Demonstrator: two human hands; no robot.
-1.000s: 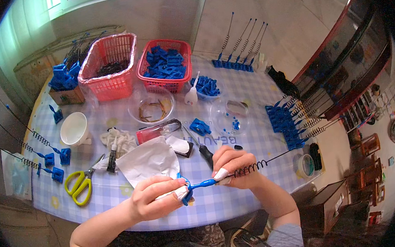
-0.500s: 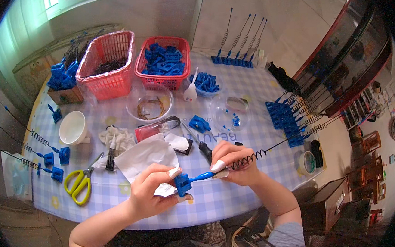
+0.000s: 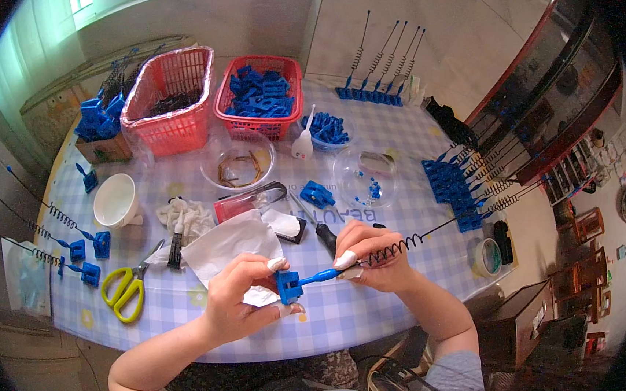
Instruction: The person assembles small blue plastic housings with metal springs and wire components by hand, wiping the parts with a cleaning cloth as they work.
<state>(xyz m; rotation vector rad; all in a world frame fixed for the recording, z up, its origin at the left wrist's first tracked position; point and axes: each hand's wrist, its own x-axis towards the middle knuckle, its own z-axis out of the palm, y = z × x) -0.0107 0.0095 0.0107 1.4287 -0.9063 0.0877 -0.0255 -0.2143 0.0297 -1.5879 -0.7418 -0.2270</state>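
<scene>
A round table [image 3: 382, 322] under a blue-and-white checked cloth filled the view, with pale tiled floor behind it. The left hand [image 3: 237, 304] was closed around a small blue plastic block [image 3: 288, 287], thumb and forefinger clamped on it just above the near edge of the table. The right hand [image 3: 373, 253] pinched a slim blue handle that ran into a black coiled wire antenna [image 3: 405, 243]. The antenna's long axis lay nearly level, its blue end meeting the block and its thin wire tip pointing right and slightly up. Beside the left hand lay crumpled white paper [image 3: 229, 246]; farther out sat yellow scissors [image 3: 123, 293], a white cup [image 3: 115, 200] and two red mesh baskets [image 3: 175, 125].
</scene>
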